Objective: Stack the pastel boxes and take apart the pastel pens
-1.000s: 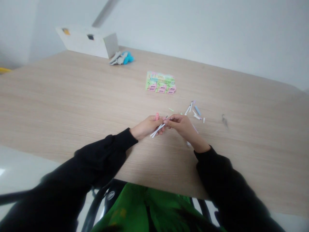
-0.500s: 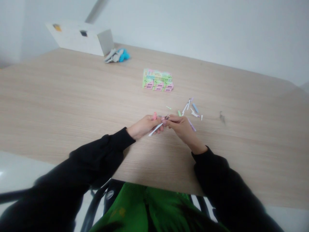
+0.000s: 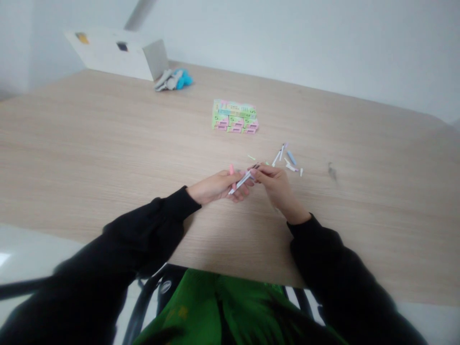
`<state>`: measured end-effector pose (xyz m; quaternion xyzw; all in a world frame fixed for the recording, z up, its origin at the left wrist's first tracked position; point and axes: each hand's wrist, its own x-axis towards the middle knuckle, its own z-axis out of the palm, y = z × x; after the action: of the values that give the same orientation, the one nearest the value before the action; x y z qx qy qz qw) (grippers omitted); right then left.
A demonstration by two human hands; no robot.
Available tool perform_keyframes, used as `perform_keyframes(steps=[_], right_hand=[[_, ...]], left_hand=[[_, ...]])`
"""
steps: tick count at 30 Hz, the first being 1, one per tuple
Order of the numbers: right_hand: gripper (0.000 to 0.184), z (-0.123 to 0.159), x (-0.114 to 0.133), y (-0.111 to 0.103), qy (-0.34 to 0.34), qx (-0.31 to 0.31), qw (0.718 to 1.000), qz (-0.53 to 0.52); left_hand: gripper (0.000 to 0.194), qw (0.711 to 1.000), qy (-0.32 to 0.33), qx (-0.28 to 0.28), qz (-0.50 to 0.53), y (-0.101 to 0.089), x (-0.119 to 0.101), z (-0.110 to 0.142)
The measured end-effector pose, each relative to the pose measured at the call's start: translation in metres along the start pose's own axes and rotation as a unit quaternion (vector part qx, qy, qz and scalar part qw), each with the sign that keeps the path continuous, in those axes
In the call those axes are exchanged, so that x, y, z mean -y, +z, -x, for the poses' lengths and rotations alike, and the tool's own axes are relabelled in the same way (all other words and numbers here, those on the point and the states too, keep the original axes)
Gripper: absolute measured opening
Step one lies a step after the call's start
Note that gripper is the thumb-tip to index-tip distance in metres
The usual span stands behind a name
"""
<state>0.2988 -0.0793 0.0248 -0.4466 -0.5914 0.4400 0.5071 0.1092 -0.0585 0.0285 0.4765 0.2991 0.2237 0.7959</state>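
Loose pen parts (image 3: 287, 160) and stacked boxes (image 3: 234, 116) beyond the hands (image 3: 247, 182).

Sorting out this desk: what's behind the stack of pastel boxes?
Behind the stack of pastel boxes, bare wooden table runs to the wall; a blue-grey bundle lies far back left. The strip directly behind is hidden.

One head camera looks forward and down, fairly near, apparently wide-angled, over the table (image 3: 108, 143).

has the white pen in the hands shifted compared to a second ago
Yes. The white pen has swung up: it now lies closer to the scattered pen parts on the table, held between left hand and right hand.
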Motion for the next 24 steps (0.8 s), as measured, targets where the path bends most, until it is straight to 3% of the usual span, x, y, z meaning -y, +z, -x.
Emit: perform_keyframes(steps=[3, 9, 16, 19, 21, 24], right_hand=[[0.027, -0.001, 0.002, -0.004, 0.009, -0.020, 1.000, 0.001], [0.037, 0.004, 0.008, 0.004, 0.018, 0.022, 1.000, 0.010], [0.035, 0.005, 0.003, 0.011, 0.017, 0.041, 0.999, -0.004], [0.031, -0.004, -0.003, -0.003, 0.016, 0.014, 0.998, 0.051], [0.032, -0.015, -0.007, -0.023, 0.031, -0.055, 0.991, 0.119], [0.028, -0.038, -0.013, -0.062, 0.086, -0.134, 0.933, 0.322]], left_hand=[[0.041, 1.000, -0.002, 0.001, -0.012, 0.000, -0.001, 0.001], [0.033, 0.999, 0.041, 0.011, 0.023, 0.006, 0.001, 0.000], [0.032, 0.998, 0.057, 0.037, 0.019, 0.000, 0.008, -0.002], [0.030, 0.998, 0.057, 0.023, 0.024, 0.000, 0.009, -0.003], [0.028, 0.998, 0.054, 0.006, 0.031, 0.000, 0.009, -0.003], [0.026, 0.998, 0.057, -0.007, 0.032, -0.001, 0.011, -0.005]])
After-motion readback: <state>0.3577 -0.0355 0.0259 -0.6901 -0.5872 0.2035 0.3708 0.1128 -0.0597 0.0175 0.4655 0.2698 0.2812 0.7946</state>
